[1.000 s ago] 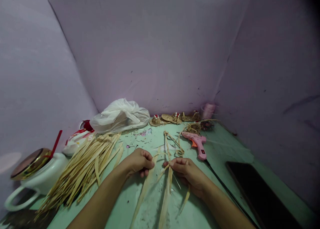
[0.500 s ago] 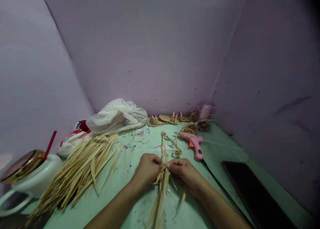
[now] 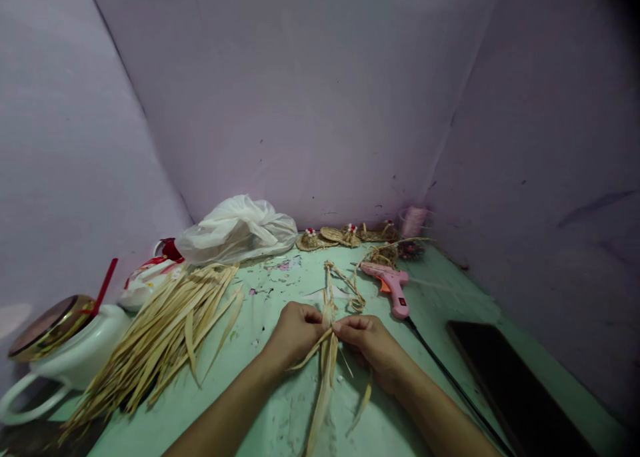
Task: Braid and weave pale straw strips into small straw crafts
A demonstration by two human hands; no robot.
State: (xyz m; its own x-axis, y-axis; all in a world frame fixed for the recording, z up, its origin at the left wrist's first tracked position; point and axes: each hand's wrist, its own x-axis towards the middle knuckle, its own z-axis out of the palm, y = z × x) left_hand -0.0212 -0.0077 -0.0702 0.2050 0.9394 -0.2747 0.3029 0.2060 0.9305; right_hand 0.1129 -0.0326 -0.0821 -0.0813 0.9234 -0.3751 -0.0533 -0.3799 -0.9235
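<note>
Purple walls (image 3: 310,110) around a pale green table (image 3: 300,280). White mug (image 3: 83,360), by the near left corner. Dry strips (image 3: 165,337), loose heap along the left edge. White plastic bag (image 3: 240,230), towards the far left corner. My left hand (image 3: 296,334): thumb and fingers pinched on the braid (image 3: 327,364), which lies mid-table; its crossing seems hidden by my fingertips. My right hand (image 3: 367,340): pinching the braid's other side. Pink glue gun (image 3: 397,297), towards the far edge. Dark flat slab (image 3: 505,377), along the right edge.
</note>
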